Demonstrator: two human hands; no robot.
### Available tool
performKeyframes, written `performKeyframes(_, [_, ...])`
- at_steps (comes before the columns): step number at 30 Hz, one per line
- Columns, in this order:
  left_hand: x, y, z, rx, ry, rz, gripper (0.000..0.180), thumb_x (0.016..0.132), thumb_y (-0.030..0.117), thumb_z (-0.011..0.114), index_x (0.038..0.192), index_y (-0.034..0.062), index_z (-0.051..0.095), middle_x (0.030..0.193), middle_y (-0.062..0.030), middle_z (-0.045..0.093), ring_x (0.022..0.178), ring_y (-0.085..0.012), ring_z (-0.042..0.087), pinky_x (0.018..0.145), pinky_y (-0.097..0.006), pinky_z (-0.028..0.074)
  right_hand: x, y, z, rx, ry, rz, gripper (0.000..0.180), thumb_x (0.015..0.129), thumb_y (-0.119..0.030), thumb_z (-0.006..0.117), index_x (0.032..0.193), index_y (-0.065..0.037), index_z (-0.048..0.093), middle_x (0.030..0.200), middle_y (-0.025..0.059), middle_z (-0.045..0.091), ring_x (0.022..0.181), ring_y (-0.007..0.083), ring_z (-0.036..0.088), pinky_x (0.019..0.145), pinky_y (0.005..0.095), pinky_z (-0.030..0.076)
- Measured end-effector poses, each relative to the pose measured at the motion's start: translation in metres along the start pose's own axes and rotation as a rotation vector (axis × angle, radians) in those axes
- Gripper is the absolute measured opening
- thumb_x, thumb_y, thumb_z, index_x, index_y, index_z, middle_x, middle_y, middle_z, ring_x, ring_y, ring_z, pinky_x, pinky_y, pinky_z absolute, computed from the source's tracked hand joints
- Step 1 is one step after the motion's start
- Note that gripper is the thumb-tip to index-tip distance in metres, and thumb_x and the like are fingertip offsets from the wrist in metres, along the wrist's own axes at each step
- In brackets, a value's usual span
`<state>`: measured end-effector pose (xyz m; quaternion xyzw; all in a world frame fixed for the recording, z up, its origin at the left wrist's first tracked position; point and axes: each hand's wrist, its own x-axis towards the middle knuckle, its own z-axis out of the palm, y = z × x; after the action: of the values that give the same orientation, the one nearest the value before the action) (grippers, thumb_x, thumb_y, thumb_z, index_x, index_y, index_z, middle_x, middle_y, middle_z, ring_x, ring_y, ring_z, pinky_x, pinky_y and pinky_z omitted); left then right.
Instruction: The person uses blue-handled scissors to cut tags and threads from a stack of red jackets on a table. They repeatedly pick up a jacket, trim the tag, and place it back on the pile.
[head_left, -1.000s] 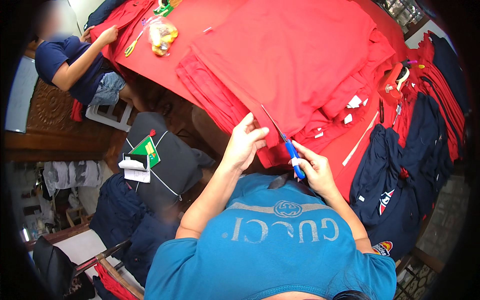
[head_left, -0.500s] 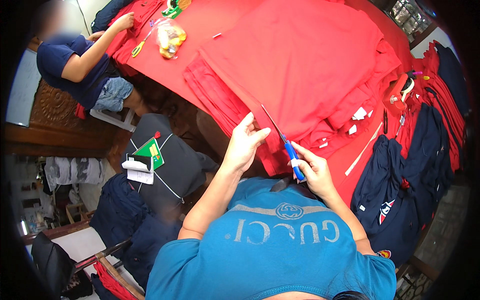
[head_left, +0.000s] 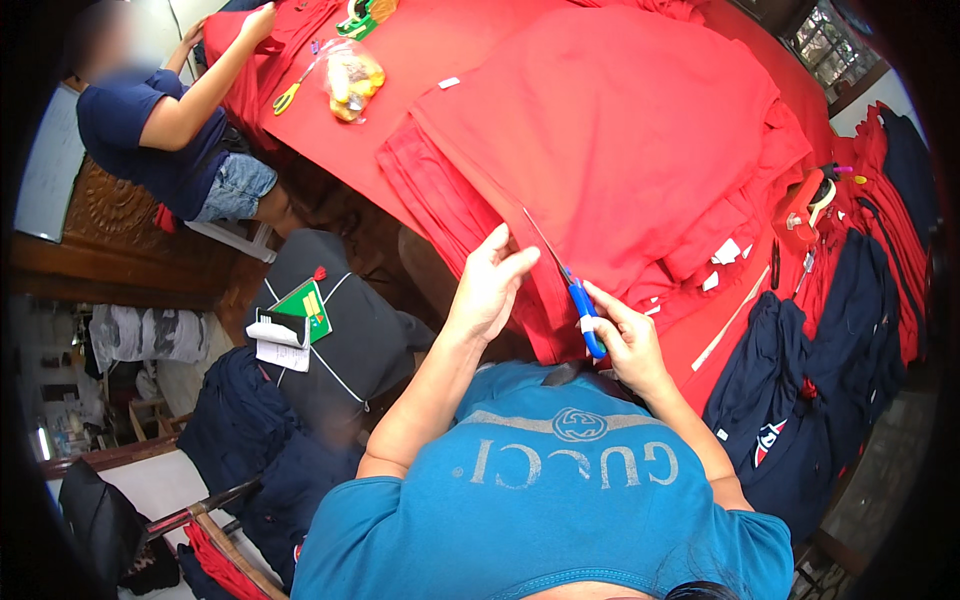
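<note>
We are at the trimming step on the stack of folded red fabric garments (head_left: 600,150), which lies on the red-covered bench (head_left: 430,70) with its near edge hanging toward us. Our right hand (head_left: 625,340) is wrapped around the blue plastic handles of the slim-bladed scissors (head_left: 570,285); the blades point up and left, lying against the fabric edge. Whether they are parted, we cannot tell. Our left hand (head_left: 490,285) is spread fairly wide, fingers resting on the folded edge just beside the blades, holding the cloth flat.

We judge that the next move calls for keeping the left fingertips apart from the blade line while the edge is tensioned. At the far end of the bench, another person's hand (head_left: 262,20) rests on red cloth, well apart from our work.
</note>
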<state>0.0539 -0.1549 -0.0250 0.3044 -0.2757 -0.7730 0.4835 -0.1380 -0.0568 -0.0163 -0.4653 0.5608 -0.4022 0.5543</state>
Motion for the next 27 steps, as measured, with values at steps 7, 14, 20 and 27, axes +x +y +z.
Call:
performKeyframes(7, [0.007, 0.009, 0.001, 0.192, -0.059, 0.019, 0.051, 0.087, -0.001, 0.061, 0.135, 0.0006, 0.043, 0.130, -0.0117, 0.054, 0.114, -0.0187, 0.056, 0.098, -0.031, 0.045, 0.019, 0.009, 0.005, -0.094, 0.048, -0.269, 0.045, 0.090, -0.007, 0.057, 0.134, 0.002, 0.050, 0.096, 0.0110, 0.067, 0.081, 0.0105, 0.060, 0.075, 0.0250, 0.050])
performKeyframes(14, [0.026, 0.011, -0.009, 0.058, 0.011, 0.034, 0.051, 0.088, 0.000, 0.060, 0.135, -0.0005, 0.042, 0.129, -0.0116, 0.054, 0.113, -0.0183, 0.056, 0.096, -0.030, 0.046, 0.024, -0.011, -0.003, -0.022, -0.036, 0.018, 0.046, 0.090, -0.010, 0.059, 0.134, 0.002, 0.050, 0.109, 0.0146, 0.066, 0.093, 0.0133, 0.062, 0.083, 0.0284, 0.050])
performKeyframes(20, [0.027, 0.018, -0.001, 0.218, -0.030, 0.019, 0.047, 0.088, -0.001, 0.059, 0.133, -0.0014, 0.045, 0.128, -0.0113, 0.055, 0.114, -0.0194, 0.056, 0.096, -0.032, 0.046, 0.041, -0.007, -0.004, -0.055, -0.033, -0.164, 0.047, 0.090, -0.010, 0.061, 0.134, 0.004, 0.049, 0.121, 0.0178, 0.062, 0.104, 0.0147, 0.061, 0.087, 0.0287, 0.049])
performKeyframes(27, [0.044, 0.019, -0.007, 0.041, -0.003, 0.070, 0.042, 0.090, -0.003, 0.052, 0.132, -0.0014, 0.047, 0.131, -0.0118, 0.055, 0.118, -0.0209, 0.055, 0.101, -0.035, 0.043, 0.048, -0.014, -0.010, -0.109, -0.061, -0.086, 0.048, 0.089, -0.008, 0.063, 0.134, 0.001, 0.050, 0.113, 0.0152, 0.064, 0.093, 0.0141, 0.063, 0.081, 0.0288, 0.051])
